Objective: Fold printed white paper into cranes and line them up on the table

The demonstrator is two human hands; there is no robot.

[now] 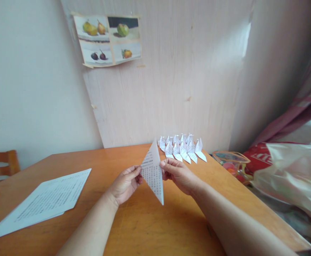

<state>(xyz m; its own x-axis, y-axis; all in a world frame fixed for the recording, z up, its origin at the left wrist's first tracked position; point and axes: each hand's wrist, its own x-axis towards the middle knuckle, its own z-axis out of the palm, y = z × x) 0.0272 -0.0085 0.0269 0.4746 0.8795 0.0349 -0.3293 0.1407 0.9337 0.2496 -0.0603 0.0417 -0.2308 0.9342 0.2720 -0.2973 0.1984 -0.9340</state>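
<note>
A sheet of printed paper folded into a triangle [153,172] is held upright above the middle of the table. My left hand [126,183] pinches its left corner between thumb and fingers. On the other side, my right hand [179,174] grips the long right edge, thumb in front and fingers partly hidden behind the paper. Beyond my right hand, several small folded white paper figures [183,151] stand in rows near the table's back edge. To the left lies a stack of printed sheets [48,201].
The orange wooden table [142,227] reaches back to a board wall with a taped fruit picture sheet [109,41]. A wooden chair [0,163] stands at the left. Plastic bags [294,170] and a clear orange-rimmed container [231,165] are beyond the right edge.
</note>
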